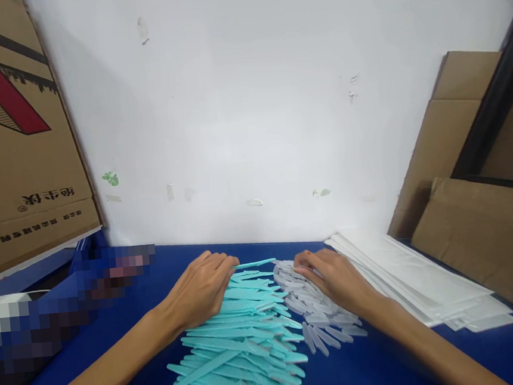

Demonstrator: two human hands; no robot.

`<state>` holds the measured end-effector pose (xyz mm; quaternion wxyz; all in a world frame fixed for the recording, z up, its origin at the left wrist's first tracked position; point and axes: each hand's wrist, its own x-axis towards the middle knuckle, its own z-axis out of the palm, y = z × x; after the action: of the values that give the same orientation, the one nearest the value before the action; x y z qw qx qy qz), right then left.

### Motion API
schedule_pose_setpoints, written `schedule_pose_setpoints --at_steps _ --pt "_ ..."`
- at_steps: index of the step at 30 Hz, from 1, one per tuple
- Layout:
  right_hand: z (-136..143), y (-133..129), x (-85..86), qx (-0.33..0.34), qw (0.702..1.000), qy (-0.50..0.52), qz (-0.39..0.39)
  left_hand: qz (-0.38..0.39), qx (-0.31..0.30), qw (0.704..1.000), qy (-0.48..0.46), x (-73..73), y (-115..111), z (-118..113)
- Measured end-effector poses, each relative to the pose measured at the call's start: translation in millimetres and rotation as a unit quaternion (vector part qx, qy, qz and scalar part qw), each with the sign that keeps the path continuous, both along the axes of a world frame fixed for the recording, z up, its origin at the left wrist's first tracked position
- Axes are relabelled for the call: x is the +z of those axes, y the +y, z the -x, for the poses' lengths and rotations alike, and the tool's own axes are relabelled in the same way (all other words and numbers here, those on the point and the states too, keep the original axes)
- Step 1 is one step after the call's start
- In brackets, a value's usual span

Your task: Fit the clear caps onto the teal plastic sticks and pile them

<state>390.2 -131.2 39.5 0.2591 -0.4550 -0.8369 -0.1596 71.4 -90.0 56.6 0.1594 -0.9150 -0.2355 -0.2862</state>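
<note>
My left hand [206, 284] is closed around the handle end of a turquoise eyebrow razor [258, 263], which points to the right. Under and in front of that hand lies a long heap of similar turquoise razors [247, 349], roughly stacked side by side. Translucent blade caps [313, 301] form a pile to the right of the heap. Over the far part of this pile, my right hand [328, 270] has its fingers curled and pinched together. Whatever lies between those fingertips is hidden.
White flat sheets or bags [426, 279] are stacked on the blue table [154, 357] at the right. Cardboard [480, 239] stands beyond them, and a large printed carton [20, 165] rises at the left. A white wall [249, 109] closes off the back.
</note>
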Motion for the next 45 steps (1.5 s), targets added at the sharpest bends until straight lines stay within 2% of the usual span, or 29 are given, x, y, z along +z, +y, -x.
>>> schedule_pose_setpoints --at_steps 2,9,12,18,25,31,38,45 --pt "2.7 -3.2 2.1 -0.009 1.0 0.007 -0.007 -0.006 -0.008 1.0 -0.002 0.7 -6.8 -3.0" --pt "19.0 -15.5 10.1 0.047 0.996 0.071 -0.017 -0.02 -0.015 1.0 -0.016 2.1 -21.3 -12.2" --pt "21.7 -18.8 7.1 0.07 0.993 0.099 0.013 -0.01 -0.015 1.0 -0.012 1.0 -19.3 -11.2" --pt "23.8 -20.8 3.2 0.051 0.975 0.194 0.095 0.008 -0.01 1.0 -0.005 -2.8 -12.4 -6.2" --pt "28.5 -22.4 6.2 0.035 0.971 0.202 0.122 0.008 -0.034 0.999 -0.005 -0.8 -15.2 -7.7" --pt "35.1 -27.4 8.4 0.068 0.962 0.201 0.17 0.01 -0.054 0.998 0.014 0.4 -18.6 -8.5" --pt "42.7 -32.4 2.7 0.099 0.96 0.186 0.187 -0.059 -0.061 0.996 0.038 -0.9 -23.1 -15.1" --pt "45.9 -37.3 -1.5 0.114 0.939 0.243 0.215 -0.081 -0.082 0.993 0.006 -3.2 -24.4 -17.1"
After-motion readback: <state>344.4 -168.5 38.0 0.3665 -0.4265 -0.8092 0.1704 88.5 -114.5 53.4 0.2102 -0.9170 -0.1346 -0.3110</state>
